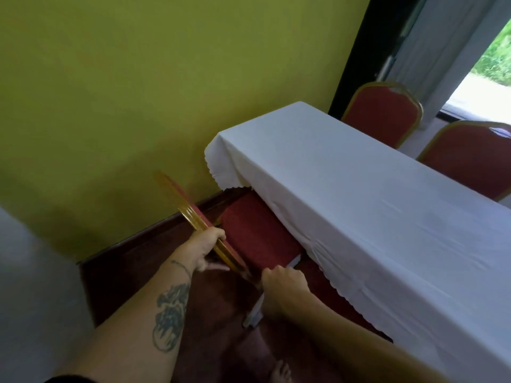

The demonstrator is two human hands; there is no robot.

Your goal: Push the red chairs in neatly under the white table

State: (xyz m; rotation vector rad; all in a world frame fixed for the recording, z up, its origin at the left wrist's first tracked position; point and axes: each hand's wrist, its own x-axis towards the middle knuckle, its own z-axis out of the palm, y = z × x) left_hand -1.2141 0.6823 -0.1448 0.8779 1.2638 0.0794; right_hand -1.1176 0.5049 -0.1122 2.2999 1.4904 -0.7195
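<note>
A red chair (257,236) with a gold frame stands at the near side of the white table (359,194), its seat partly under the hanging tablecloth. My left hand (208,248) grips the gold edge of its backrest, seen edge-on. My right hand (284,286) is closed on the chair's lower side frame, near a grey table leg (254,313). Two more red chairs (384,114) (470,158) stand along the table's far side, backs showing above the cloth.
A yellow-green wall (166,92) with a dark skirting board runs close behind the near chair. A dark red carpet (154,272) covers the floor. My bare foot (280,371) shows at the bottom. An open doorway (484,64) lies at the far right.
</note>
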